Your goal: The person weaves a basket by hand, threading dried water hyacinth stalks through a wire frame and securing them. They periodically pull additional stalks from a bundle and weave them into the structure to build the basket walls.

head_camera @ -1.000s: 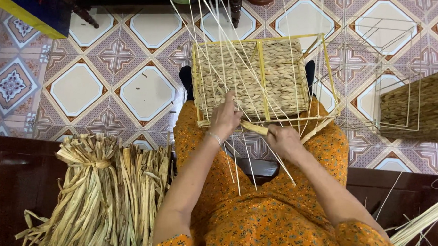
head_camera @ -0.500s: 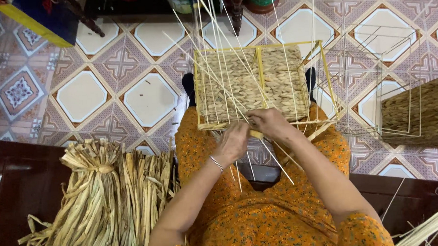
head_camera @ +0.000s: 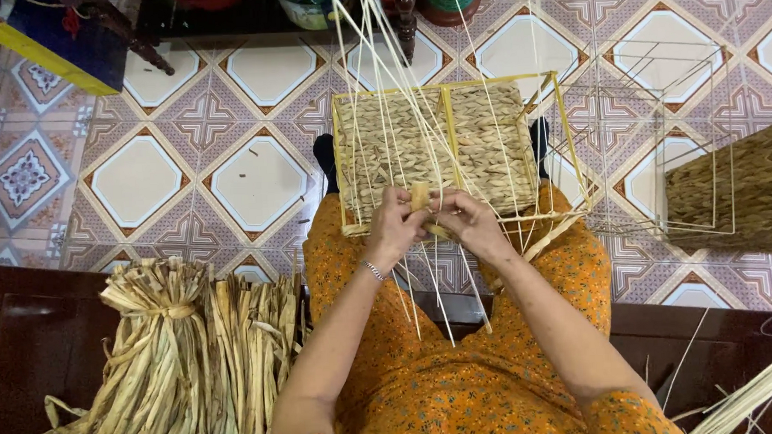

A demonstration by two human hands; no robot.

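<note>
Single view, head-mounted, looking almost straight down over the wearer's lap in orange patterned cloth (head_camera: 460, 385). Facing forward toward 12 o'clock, where the patterned tiled floor (head_camera: 256, 174) fills the upper frame. Close range: forearms enter from 6 o'clock, and the rectangular woven straw panel on a yellow wire frame (head_camera: 486, 141) sits just above centre. Bundle of dried flat straw strips (head_camera: 185, 352) at 8 o'clock. No second view to overlap.

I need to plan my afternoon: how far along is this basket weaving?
The basket base is fully woven inside its yellow frame. Both hands, left hand and right hand, pinch a flat straw strip at the near edge among the upright reeds. The sides look unwoven; a straw bundle waits.
</note>
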